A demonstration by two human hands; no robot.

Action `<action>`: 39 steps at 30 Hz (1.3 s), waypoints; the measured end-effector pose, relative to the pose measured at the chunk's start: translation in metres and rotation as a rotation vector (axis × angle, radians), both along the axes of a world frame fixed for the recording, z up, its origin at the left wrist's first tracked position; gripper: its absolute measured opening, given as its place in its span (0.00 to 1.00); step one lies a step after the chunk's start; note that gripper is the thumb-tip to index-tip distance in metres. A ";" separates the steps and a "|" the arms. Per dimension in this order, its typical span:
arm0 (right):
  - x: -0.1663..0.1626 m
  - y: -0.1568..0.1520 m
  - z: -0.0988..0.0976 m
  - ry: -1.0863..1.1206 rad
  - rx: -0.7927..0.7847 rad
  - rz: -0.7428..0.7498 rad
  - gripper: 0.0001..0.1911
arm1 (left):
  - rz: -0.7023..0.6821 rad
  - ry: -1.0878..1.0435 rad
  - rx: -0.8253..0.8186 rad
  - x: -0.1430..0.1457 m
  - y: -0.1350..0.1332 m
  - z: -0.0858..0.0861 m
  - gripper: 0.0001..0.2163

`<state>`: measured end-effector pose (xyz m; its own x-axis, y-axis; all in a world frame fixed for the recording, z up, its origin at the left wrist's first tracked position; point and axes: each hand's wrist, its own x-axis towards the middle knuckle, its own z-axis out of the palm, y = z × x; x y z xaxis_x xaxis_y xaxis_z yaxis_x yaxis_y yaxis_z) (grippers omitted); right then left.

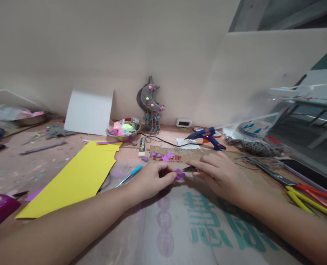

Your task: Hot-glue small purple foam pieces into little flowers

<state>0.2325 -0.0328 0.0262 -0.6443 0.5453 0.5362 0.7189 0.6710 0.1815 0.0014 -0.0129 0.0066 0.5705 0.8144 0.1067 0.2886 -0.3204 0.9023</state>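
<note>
My left hand (152, 180) pinches a small purple paper flower (180, 174) between thumb and fingers, just above the printed cardboard (196, 221) in front of me. My right hand (221, 173) lies beside it with fingers curled, holding a small dark tool (189, 169) whose tip points at the flower. Several more purple flowers (163, 157) lie on a brown cardboard strip (185, 152) just beyond my hands.
A yellow paper sheet (77, 176) and a blue pen (130, 176) lie at the left. A blue glue gun (207, 137), a metal bowl of coloured bits (123, 129), a moon ornament (150, 103), twine (254, 146), and scissors with red and yellow handles (304, 189) surround the work spot.
</note>
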 end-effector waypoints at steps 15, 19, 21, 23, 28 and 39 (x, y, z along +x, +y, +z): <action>-0.002 -0.002 0.001 -0.167 0.034 -0.025 0.15 | -0.017 0.036 0.080 -0.001 -0.002 0.004 0.09; -0.003 -0.003 0.003 -0.174 0.041 -0.003 0.14 | -0.012 0.054 0.108 -0.001 -0.002 0.005 0.08; -0.003 -0.003 0.004 -0.183 0.035 0.000 0.14 | -0.013 0.062 0.113 -0.002 -0.002 0.006 0.08; -0.002 -0.003 0.004 -0.189 0.031 0.000 0.14 | -0.016 0.063 0.111 -0.002 -0.002 0.006 0.08; -0.002 -0.003 0.002 -0.183 0.031 0.008 0.13 | -0.010 0.055 0.104 -0.001 -0.002 0.006 0.08; -0.004 -0.003 0.003 -0.096 0.042 -0.004 0.14 | 0.007 0.074 0.085 -0.001 -0.001 0.004 0.09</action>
<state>0.2287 -0.0355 0.0287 -0.6915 0.5261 0.4950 0.6996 0.6584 0.2776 -0.0001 -0.0136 0.0110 0.5734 0.8083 0.1339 0.3557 -0.3928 0.8481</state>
